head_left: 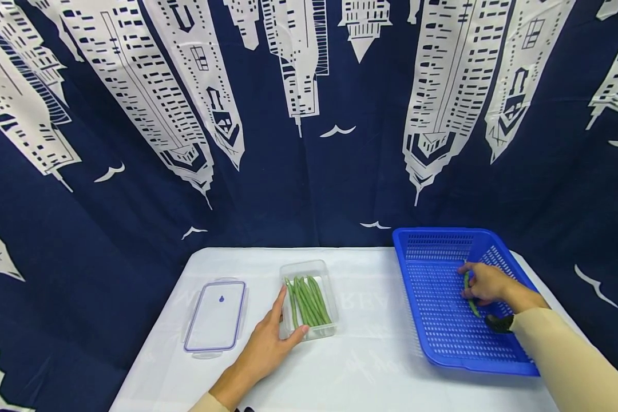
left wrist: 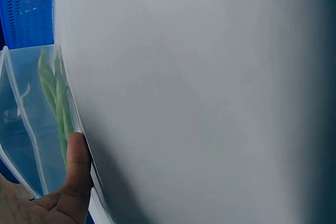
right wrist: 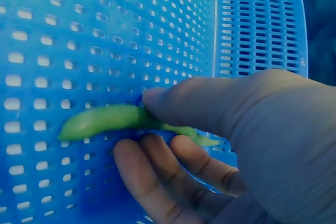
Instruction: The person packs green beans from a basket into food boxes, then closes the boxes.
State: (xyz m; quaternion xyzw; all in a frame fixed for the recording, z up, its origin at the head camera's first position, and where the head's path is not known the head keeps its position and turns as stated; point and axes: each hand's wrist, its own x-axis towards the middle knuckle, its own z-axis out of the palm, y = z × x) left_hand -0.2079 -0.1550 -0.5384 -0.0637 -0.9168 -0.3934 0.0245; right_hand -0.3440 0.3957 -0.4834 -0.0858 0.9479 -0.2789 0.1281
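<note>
The right hand [head_left: 486, 284] has a narrow grip, its thumb against one side of a single green bean [head_left: 472, 304] and its fingers curled in along the other; how hard the fingertips press, the pictures do not tell. The bean lies low in the blue basket [head_left: 432, 297], close over the perforated floor, with both ends free of the grip. For a clean hold, thumb and fingers do best to meet around the bean's thicker stretch rather than its thin tail, with a light, even squeeze, since a slim pod probably rolls or bends if pinched hard at one spot. Raising it straight up first should keep its tip from catching in the holes, and the wrist needs room from the near wall. Well apart, on the person's left, the left hand [head_left: 268, 343] holds nothing, fingers extended beside the clear container [head_left: 323, 331] and thumb at its near edge; light contact there is enough, as pushing might slide it over the white-covered counter [head_left: 360, 372]. More beans [head_left: 314, 300] lie lengthwise in the container, roughly side by side. Beyond that hand, the purple-edged lid [head_left: 216, 317] rests flat on the counter.
</note>
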